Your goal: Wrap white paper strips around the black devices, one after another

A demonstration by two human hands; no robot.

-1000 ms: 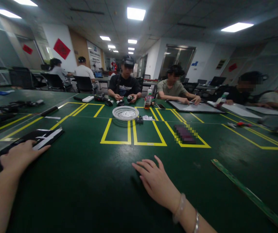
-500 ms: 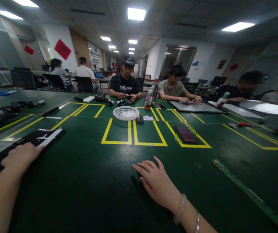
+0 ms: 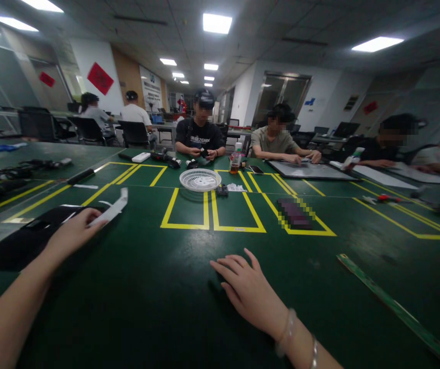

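My left hand (image 3: pixel 74 233) is closed on one end of a flat white strip (image 3: pixel 115 206), whose bent far end sticks up to the right. A thin white piece curls off its side; its exact kind I cannot make out. Under and beside that hand lies a flat, glossy black thing (image 3: pixel 16 241) on the green table (image 3: pixel 158 307). My right hand (image 3: pixel 245 287) is at the middle of the table, palm down and holding nothing, its fingers spread. It wears two bracelets at the wrist.
Ahead stands a round white basket (image 3: pixel 200 180), with a small dark object (image 3: pixel 223 190) beside it. A bottle (image 3: pixel 235 163) is behind. Yellow tape (image 3: pixel 239 229) marks boxes. A green strip (image 3: pixel 389 302) lies at right, cables (image 3: pixel 20 171) at left. People (image 3: pixel 200 134) sit opposite.
My left hand has moved right and lifted the white strip off the black thing, tilting its far end up. My right hand stays where it was.
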